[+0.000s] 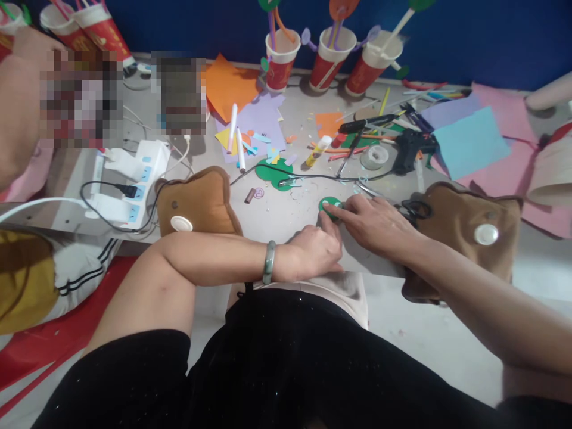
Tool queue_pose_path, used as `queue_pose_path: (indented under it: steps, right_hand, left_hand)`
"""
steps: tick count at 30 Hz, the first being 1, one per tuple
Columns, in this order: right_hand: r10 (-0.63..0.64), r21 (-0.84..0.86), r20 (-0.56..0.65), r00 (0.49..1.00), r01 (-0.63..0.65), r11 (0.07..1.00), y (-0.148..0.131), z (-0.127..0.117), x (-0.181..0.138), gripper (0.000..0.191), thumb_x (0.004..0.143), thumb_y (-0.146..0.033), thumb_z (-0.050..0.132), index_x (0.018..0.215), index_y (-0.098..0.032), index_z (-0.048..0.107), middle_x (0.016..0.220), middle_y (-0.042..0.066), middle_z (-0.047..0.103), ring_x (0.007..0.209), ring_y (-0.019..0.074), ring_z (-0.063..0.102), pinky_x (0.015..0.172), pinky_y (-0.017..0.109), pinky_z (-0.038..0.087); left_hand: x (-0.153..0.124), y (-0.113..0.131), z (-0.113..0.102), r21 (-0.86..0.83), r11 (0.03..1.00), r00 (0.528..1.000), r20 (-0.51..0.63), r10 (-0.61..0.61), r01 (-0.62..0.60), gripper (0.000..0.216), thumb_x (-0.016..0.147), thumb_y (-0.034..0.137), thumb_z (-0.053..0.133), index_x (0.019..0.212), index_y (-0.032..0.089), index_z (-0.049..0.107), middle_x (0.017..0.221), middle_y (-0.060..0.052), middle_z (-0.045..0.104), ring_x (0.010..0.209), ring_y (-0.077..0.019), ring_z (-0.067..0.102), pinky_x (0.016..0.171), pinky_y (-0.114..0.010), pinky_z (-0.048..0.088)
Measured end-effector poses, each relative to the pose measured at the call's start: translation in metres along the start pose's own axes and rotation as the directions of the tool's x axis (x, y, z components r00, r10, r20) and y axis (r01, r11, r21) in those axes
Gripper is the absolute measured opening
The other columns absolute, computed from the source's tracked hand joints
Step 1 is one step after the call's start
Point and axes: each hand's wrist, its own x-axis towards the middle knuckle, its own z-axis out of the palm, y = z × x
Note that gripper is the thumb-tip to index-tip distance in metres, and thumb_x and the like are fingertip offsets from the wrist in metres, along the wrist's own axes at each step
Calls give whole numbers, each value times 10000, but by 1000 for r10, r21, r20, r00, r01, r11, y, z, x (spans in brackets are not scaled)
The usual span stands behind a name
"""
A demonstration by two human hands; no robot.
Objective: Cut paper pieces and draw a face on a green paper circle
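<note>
Right hand (378, 223) half-spread, forefinger on green disc (331, 200); left hand (315, 247) curled, fingertip at edge, grip unclear.

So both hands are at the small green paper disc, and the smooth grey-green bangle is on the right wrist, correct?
No: in the head view the bangle circles the left wrist, not the right. The left hand and right hand are indeed at the disc.

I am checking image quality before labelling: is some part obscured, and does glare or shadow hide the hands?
Head view: coarse pixel blocks hide two patches at upper left; no glare covers the left hand or right hand; a soft shadow on the table by the latter hides neither.
</note>
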Motion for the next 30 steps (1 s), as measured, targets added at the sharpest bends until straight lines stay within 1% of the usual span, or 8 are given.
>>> queue_pose_path:
  steps: [3, 7, 11, 16, 20, 24, 27, 30]
  right_hand:
    - [17, 20, 7, 1000, -17, 1000, -1, -1, 1, 501, 1068, -293, 406, 1462, -292, 715, 1003, 113, 712, 695, 214, 555, 739, 386, 415]
    - [-1, -25, 13, 1000, 2, 1000, -3, -12, 2, 504, 1046, -243, 418, 1456, -261, 710, 1001, 110, 726, 677, 204, 567, 736, 370, 432]
    - [-4, -19, -17, 1000, 4, 1000, -1, -28, 5, 471, 1057, -279, 432, 1433, -191, 703, 1035, 135, 768, 825, 267, 669, 778, 385, 485]
    - [120, -81, -55, 991, -124, 989, 26, -38, 21, 390, 1070, -319, 488, 1260, -170, 794, 1059, 176, 812, 826, 278, 674, 745, 396, 426]
    - [193, -60, -57, 980, -196, 979, 52, -42, 46, 395, 1058, -322, 523, 1269, -140, 802, 1132, 223, 818, 875, 301, 677, 736, 404, 375]
    - [216, -84, 3, 976, -215, 973, 59, -45, 65, 387, 1031, -282, 573, 1303, -125, 799, 1221, 233, 810, 974, 313, 691, 762, 404, 360]
    - [198, -137, 5, 980, -195, 971, 60, -43, 74, 363, 1020, -256, 586, 1266, -104, 805, 1147, 237, 812, 939, 307, 683, 778, 409, 357]
    - [181, -203, 20, 983, -173, 964, 63, -37, 81, 307, 1002, -218, 599, 1163, -78, 819, 1019, 224, 805, 894, 284, 666, 780, 405, 345]
  left_hand:
    - [1, 0, 3, 5, 1000, 1000, -14, 4, -4, 975, 1066, 634, 579, 1622, -151, 419, 1541, -507, 507, 1203, -427, 772, 819, -400, 658]
    - [3, 1, 6, -1, 1000, 1000, -27, -10, 10, 1001, 1057, 647, 591, 1617, -164, 414, 1522, -528, 506, 1167, -423, 782, 801, -395, 646]
    - [3, 2, 2, -7, 1000, 1000, -2, -19, 19, 978, 1064, 620, 594, 1633, -151, 399, 1538, -531, 489, 1115, -408, 792, 781, -395, 620]
    - [0, 0, -5, 3, 1000, 1000, 26, 6, -6, 892, 1089, 572, 565, 1616, -138, 447, 1553, -527, 476, 1093, -409, 791, 733, -379, 582]
    - [0, -1, -6, -1, 1000, 1000, 9, 1, 0, 886, 1079, 579, 587, 1605, -125, 475, 1524, -514, 521, 1039, -388, 794, 702, -373, 575]
    - [1, -1, -3, -11, 1000, 1000, -18, -12, 12, 884, 1076, 596, 587, 1620, -93, 480, 1536, -492, 531, 1033, -376, 791, 695, -378, 578]
    - [2, 0, -1, -13, 1000, 1000, -15, -2, 1, 898, 1081, 608, 568, 1637, -88, 452, 1546, -501, 507, 1092, -396, 786, 719, -375, 581]
    - [2, -1, -1, -27, 1000, 1000, 4, -3, 3, 899, 1083, 606, 566, 1634, -93, 441, 1551, -522, 475, 1089, -401, 793, 731, -371, 583]
